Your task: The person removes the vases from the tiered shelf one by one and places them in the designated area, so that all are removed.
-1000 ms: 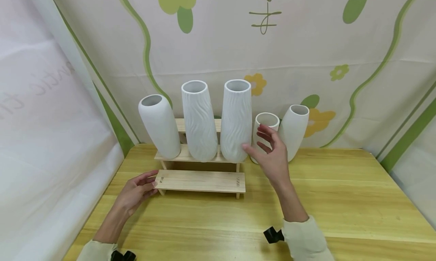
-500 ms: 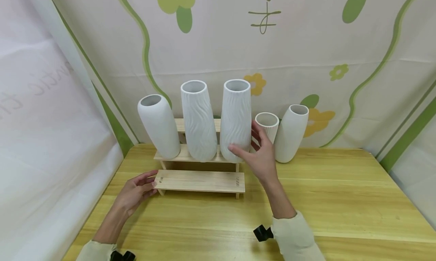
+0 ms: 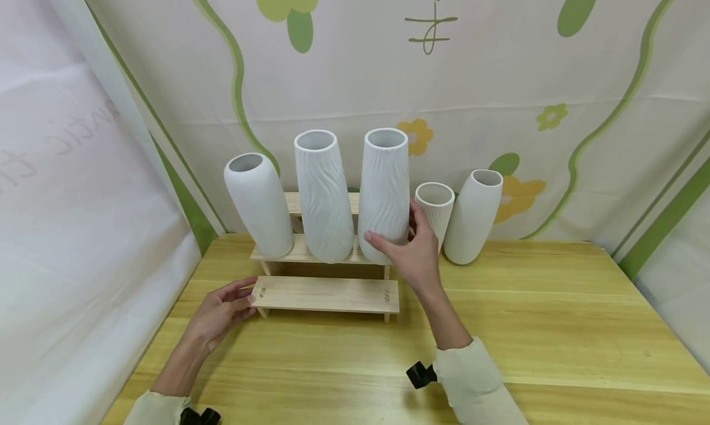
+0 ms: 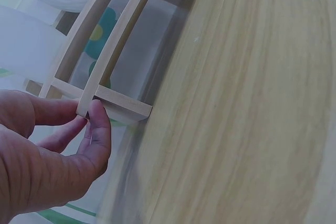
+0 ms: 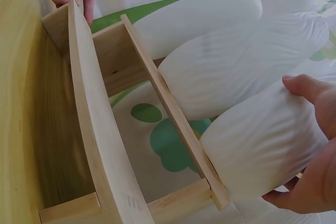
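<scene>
A tiered wooden rack (image 3: pixel 327 294) stands on the table. Three white vases are on its middle tier: a smooth one (image 3: pixel 259 206) leaning at the left, a wavy-textured vase (image 3: pixel 325 197) in the centre and another wavy vase (image 3: pixel 384 185) at the right. My right hand (image 3: pixel 413 252) holds that right wavy vase low down, thumb on its front and fingers on its far side. My left hand (image 3: pixel 222 311) pinches the left end of the rack's lowest step between thumb and fingers, as the left wrist view also shows (image 4: pixel 63 150).
Right of the rack stand a short ribbed white vase (image 3: pixel 435 206), partly hidden by my right hand, and a smooth white vase (image 3: pixel 474 218). Behind the wooden table (image 3: pixel 527 326) hangs a patterned cloth (image 3: pixel 344 74); another white cloth (image 3: pixel 72 228) hangs at the left.
My right hand has moved left from in front of the short ribbed vase and taken hold of the right wavy vase. The left hand stays on the step.
</scene>
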`<state>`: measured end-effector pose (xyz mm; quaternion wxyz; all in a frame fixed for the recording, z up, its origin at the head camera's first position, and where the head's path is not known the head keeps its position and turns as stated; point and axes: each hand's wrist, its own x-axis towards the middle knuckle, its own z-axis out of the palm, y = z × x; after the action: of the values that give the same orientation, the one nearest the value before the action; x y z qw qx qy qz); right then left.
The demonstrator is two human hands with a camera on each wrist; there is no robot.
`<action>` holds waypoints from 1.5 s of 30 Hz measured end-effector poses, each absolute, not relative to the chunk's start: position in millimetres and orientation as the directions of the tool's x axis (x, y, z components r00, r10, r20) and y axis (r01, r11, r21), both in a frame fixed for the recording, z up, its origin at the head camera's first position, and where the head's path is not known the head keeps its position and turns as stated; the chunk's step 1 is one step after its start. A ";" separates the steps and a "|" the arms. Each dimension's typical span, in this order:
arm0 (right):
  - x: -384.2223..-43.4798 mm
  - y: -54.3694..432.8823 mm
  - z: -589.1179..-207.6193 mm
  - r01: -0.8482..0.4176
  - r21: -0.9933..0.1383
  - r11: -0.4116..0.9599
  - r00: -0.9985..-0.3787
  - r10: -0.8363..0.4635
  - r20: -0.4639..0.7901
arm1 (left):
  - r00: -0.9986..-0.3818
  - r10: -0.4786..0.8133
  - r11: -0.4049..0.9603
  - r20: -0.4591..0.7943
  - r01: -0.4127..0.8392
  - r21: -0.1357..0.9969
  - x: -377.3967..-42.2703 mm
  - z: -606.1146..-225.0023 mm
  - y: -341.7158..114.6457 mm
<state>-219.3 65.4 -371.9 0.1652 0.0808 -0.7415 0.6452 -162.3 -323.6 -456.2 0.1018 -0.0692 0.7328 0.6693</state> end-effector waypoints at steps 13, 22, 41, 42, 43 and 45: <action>-220.1 67.4 -371.5 -0.351 -0.916 0.193 -0.919 0.120 0.377 | -0.971 0.030 0.097 -0.239 -0.235 0.967 -164.7 -457.6 -322.4; -214.8 70.0 -369.0 -0.368 -0.912 0.181 -0.908 0.144 0.394 | -0.970 0.033 0.089 -0.240 -0.236 0.968 -164.5 -457.5 -320.4; -198.8 79.1 -369.4 -0.385 -0.905 0.178 -0.898 0.155 0.412 | -0.973 0.033 0.106 -0.229 -0.225 0.969 -162.1 -457.8 -323.4; -198.2 79.8 -368.9 -0.387 -0.904 0.180 -0.897 0.155 0.414 | -0.972 0.031 0.105 -0.231 -0.227 0.968 -162.1 -457.6 -323.3; -197.7 80.7 -368.6 -0.385 -0.904 0.183 -0.897 0.156 0.414 | -0.972 0.030 0.104 -0.233 -0.229 0.968 -162.0 -457.1 -323.2; -196.7 82.7 -368.0 -0.385 -0.903 0.188 -0.896 0.156 0.415 | -0.971 0.027 0.101 -0.237 -0.233 0.967 -162.0 -456.6 -322.9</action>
<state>-196.7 82.7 -368.0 0.2140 0.0773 -0.7405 0.6323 -162.0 -322.9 -456.6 0.0974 -0.0703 0.7354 0.6669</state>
